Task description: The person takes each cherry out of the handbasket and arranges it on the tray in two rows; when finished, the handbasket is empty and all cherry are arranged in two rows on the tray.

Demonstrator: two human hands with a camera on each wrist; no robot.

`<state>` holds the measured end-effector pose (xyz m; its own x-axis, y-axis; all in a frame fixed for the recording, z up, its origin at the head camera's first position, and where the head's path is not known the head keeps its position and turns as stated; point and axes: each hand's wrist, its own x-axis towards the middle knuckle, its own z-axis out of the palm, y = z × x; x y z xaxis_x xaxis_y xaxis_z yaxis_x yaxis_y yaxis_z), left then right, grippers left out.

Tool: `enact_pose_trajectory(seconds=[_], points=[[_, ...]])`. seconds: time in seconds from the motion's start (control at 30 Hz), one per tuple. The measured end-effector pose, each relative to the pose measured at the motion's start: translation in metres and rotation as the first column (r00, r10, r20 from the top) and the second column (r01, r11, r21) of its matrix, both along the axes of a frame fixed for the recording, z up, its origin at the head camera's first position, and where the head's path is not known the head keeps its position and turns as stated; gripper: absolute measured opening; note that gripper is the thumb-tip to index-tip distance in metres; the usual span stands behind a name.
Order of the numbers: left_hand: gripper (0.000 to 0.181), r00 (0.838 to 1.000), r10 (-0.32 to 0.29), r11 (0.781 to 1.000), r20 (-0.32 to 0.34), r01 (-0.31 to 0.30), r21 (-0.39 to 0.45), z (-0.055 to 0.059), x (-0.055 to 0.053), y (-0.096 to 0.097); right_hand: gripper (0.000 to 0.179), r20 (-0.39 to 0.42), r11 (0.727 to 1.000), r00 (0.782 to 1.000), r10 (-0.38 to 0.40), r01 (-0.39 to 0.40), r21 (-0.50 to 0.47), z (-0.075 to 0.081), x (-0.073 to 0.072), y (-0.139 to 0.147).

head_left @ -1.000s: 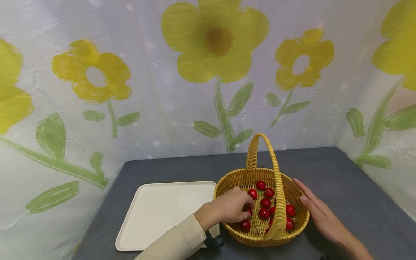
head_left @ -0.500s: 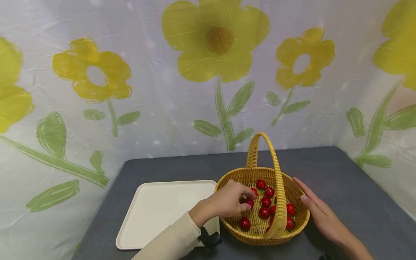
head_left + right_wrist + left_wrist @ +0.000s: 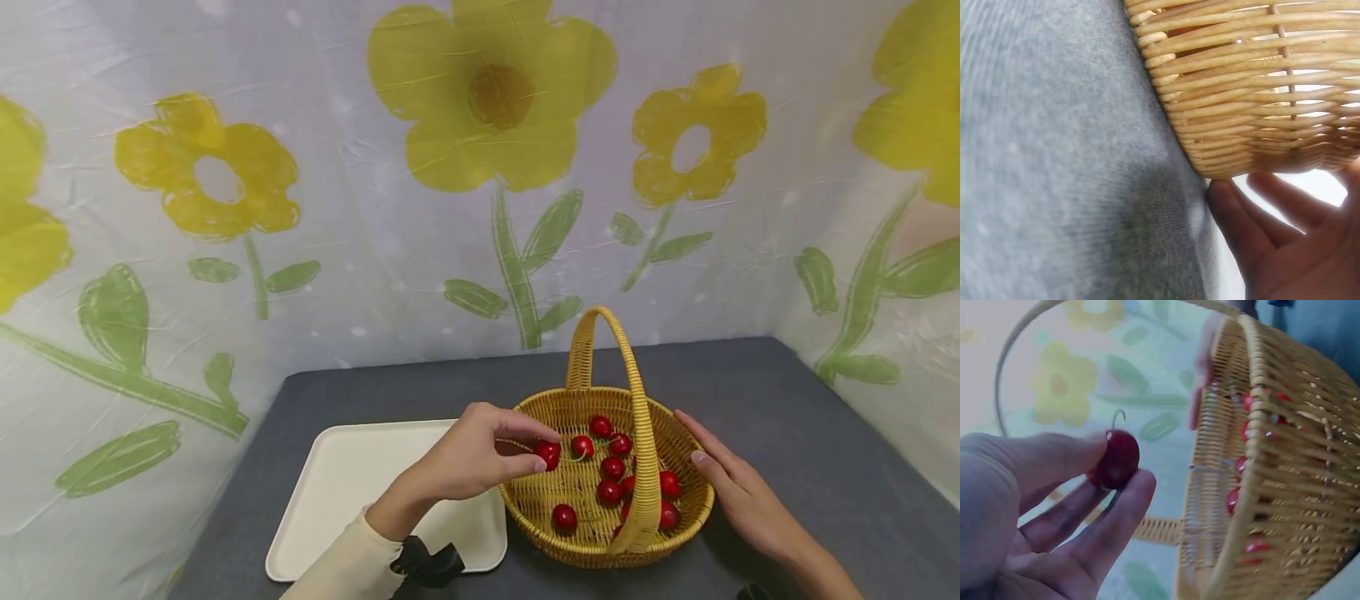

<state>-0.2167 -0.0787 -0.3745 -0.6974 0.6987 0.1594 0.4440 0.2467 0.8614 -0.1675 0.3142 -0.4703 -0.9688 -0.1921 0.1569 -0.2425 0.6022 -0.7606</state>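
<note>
My left hand pinches a dark red cherry between thumb and fingers, over the left rim of the wicker basket. A thin curved stem rises from the cherry in the left wrist view, and a bit of red shows behind it. Several more cherries lie in the basket, some partly hidden by its tall handle. My right hand rests against the basket's right side with fingers extended. In the right wrist view, its fingertips touch the weave low down.
A cream rectangular tray lies left of the basket, partly covered by my left arm. Both stand on a dark grey tabletop. Behind it hangs a pale sheet printed with yellow flowers.
My left hand has lifted a cherry from the basket's left part and moved left, up to the rim. My right hand has stayed in place against the basket.
</note>
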Motion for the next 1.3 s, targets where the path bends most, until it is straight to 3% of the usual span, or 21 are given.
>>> enact_pose_trajectory(seconds=[0.17, 0.33, 0.5, 0.63, 0.8, 1.0, 1.3], points=[[0.033, 0.999, 0.009, 0.997, 0.051, -0.012, 0.074, 0.009, 0.006, -0.026, 0.054, -0.034, 1.0, 0.999, -0.007, 0.008, 0.009, -0.002, 0.0, -0.001], [0.035, 0.995, 0.055, 0.982, 0.084, -0.069, 0.175, 0.018, 0.013, -0.057, 0.055, -0.066, 0.999, 0.998, 0.022, -0.024, -0.024, -0.005, 0.001, -0.002], [0.038, 0.987, 0.129, 0.957, 0.092, -0.149, 0.247, 0.03, 0.016, -0.089, 0.055, -0.058, 0.998, 0.998, 0.034, -0.036, -0.044, -0.006, 0.0, -0.004], [0.039, 0.976, 0.206, 0.937, 0.077, -0.219, 0.272, 0.036, 0.014, -0.103, 0.054, -0.055, 0.998, 0.998, 0.031, -0.034, -0.052, -0.006, 0.0, -0.004], [0.037, 0.954, 0.29, 0.9, 0.069, -0.297, 0.32, 0.032, 0.007, -0.105, 0.055, -0.058, 0.997, 0.998, 0.033, -0.037, -0.068, -0.006, 0.0, -0.003], [0.042, 0.919, 0.367, 0.855, 0.146, -0.395, 0.337, 0.021, -0.007, -0.097, 0.054, -0.042, 0.997, 0.999, 0.023, -0.026, -0.066, -0.006, 0.0, -0.002], [0.04, 0.881, 0.435, 0.84, 0.188, -0.472, 0.268, 0.008, -0.029, -0.08, 0.054, -0.008, 0.997, 1.0, 0.015, -0.015, -0.071, -0.005, -0.001, -0.002]])
